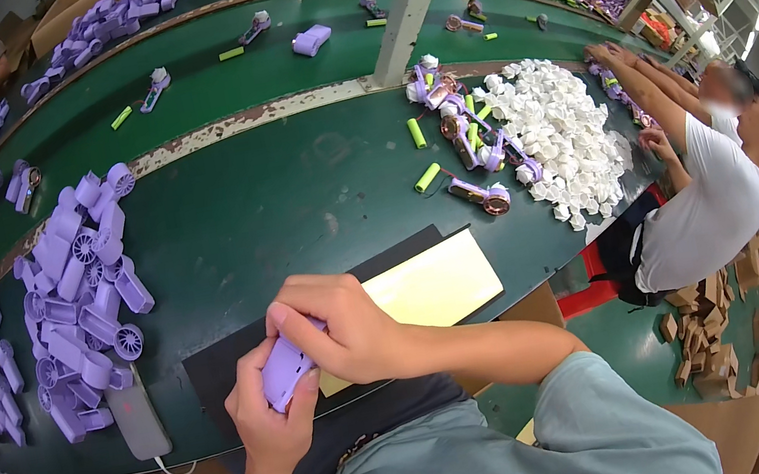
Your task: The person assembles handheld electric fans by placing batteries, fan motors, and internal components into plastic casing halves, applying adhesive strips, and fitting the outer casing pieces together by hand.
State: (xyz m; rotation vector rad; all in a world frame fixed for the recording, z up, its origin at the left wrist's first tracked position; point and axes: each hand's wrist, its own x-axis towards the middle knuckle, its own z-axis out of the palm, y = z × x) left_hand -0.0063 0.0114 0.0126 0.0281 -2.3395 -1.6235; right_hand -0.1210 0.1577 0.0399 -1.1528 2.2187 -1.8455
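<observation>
Close in front of me, both hands are closed around a purple plastic fan housing (284, 374). My left hand (264, 415) grips it from the left and below, with the thumb on its lower edge. My right hand (347, 329) covers its upper right end, fingers bent over the top. Under my hands lie a black mat (216, 372) and a yellow sheet (438, 279). A heap of purple housings (79, 290), some with round grilles, sits to the left. At the right are fan inner assemblies (463, 136) with green battery cells (417, 134).
White plastic pieces (560, 139) form a pile at the right. A grey power bank (140, 421) with a white cable lies near the front edge. Beyond a metal post (414, 2), a green belt (201, 91) carries scattered parts. A co-worker (706, 189) reaches in from the right.
</observation>
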